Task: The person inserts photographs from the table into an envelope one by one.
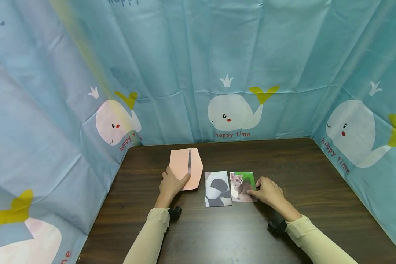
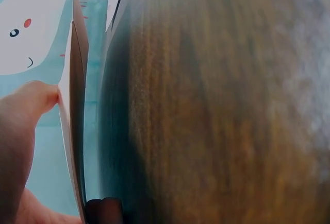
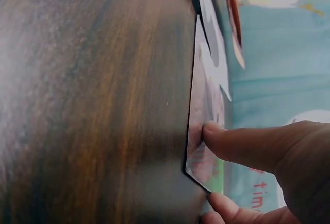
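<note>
My left hand [image 1: 172,185] holds a pink paper envelope [image 1: 179,163] at the left of the table, thumb on its face. In the left wrist view the envelope [image 2: 77,105] appears edge-on, between the thumb and a fingertip lower down. A dark strip runs along the envelope near its pointed flap. With my right hand [image 1: 270,191] I pinch the right side of a kitten photo card [image 1: 240,189]. Its thumb lies on the picture and the other fingers are at the edge. Just left of that card lies a panda photo card [image 1: 217,189].
The dark wooden table [image 1: 211,234] has its far edge against a blue curtain [image 1: 171,110] printed with whales. More curtain hangs along the left and right sides. A black wrist strap mount [image 1: 277,227] sits under the right forearm.
</note>
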{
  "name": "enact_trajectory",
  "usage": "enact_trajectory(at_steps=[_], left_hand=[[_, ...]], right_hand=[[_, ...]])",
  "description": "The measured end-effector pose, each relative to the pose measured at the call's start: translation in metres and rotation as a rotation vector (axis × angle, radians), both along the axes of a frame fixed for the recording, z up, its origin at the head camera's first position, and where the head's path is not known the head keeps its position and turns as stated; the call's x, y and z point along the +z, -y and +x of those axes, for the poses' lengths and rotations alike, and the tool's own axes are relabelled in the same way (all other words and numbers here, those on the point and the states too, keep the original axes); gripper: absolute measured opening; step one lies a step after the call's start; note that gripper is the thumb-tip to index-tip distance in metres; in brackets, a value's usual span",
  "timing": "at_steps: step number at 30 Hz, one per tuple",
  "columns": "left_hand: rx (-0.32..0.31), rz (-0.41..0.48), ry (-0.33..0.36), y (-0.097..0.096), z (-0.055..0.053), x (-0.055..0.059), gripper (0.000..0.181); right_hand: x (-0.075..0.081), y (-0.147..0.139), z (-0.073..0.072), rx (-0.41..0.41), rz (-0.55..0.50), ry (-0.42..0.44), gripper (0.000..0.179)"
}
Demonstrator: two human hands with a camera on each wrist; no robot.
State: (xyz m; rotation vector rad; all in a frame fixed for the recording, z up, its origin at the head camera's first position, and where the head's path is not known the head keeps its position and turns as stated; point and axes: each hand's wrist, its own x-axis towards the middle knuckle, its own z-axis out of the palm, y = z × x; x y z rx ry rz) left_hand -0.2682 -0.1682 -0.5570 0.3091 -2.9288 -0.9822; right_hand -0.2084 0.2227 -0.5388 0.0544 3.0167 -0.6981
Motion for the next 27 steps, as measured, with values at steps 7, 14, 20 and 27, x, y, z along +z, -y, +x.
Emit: enact_trajectory(at_steps=[7, 14, 20, 27], left_hand=[[0.003, -0.015, -0.001, -0.0002, -0.0007, -0.0016, 0.119], [-0.008, -0.008, -0.005, 0.0003, -0.0007, -0.0013, 0.119], [-0.008, -0.008, -0.003, 0.0006, -0.0008, -0.0015, 0.119], [-0.001, -0.002, -0.005, 0.0002, -0.0011, -0.0016, 0.119]], right_hand=[[-0.0004, -0.0001, -0.0001, -0.003, -0.004, 0.008, 0.046], [-0.0004, 0.0002, -0.0011, -0.009, -0.008, 0.004, 0.046], [-0.0014, 0.0013, -0.0006, -0.018, -0.012, 0.003, 0.045], [-0.0021, 0.0042, 0.0019, -0.026, -0.027, -0.023, 0.044]])
